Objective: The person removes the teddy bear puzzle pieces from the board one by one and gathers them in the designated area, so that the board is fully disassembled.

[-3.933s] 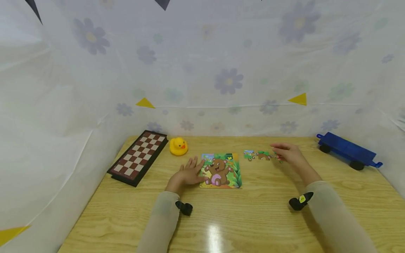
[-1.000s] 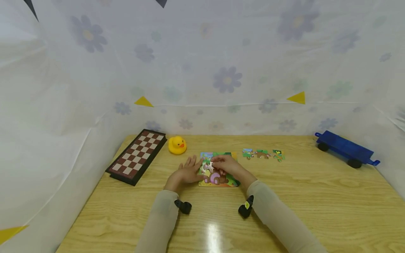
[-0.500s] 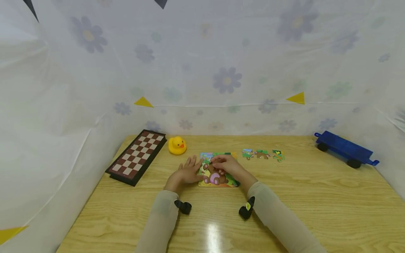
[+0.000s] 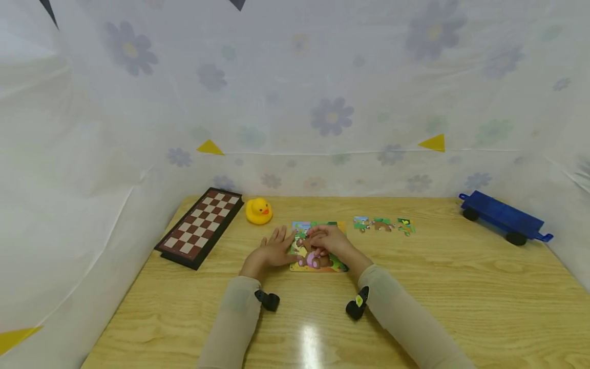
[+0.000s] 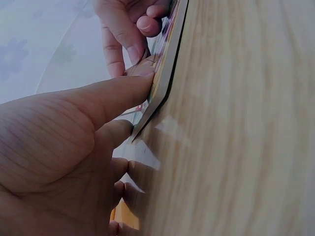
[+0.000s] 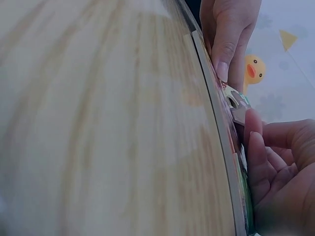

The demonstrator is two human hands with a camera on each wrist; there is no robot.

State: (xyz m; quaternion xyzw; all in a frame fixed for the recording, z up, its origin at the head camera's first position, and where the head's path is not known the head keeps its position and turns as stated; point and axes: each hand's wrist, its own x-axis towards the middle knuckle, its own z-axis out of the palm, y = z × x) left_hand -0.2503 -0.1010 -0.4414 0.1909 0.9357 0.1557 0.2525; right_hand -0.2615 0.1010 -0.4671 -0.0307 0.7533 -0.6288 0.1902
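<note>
A square bear jigsaw puzzle (image 4: 317, 268) lies flat on the table in the head view. My left hand (image 4: 275, 251) rests on its left edge, fingers spread and thumb near the lower left corner. My right hand (image 4: 331, 241) is over the upper middle of the puzzle, covering part of the picture. In the right wrist view, its thumb and finger pinch a puzzle piece (image 6: 238, 114), which stands tilted against the board. Three loose pieces sit to the puzzle's right: a blue-and-green one (image 4: 361, 223), a brown-and-green one (image 4: 382, 225) and a green-and-orange one (image 4: 405, 226).
A checkered board (image 4: 201, 225) lies at the left edge of the wooden table (image 4: 295, 318). The yellow rubber duck (image 4: 259, 211) stands behind my left hand. At the far right is a blue toy wagon (image 4: 504, 215). Flowered white sheeting encloses the back and sides.
From the loose pieces, my right hand has moved left onto the puzzle. A pale piece-shaped patch by its fingertips a second ago now shows picture colours. The left hand has stayed put.
</note>
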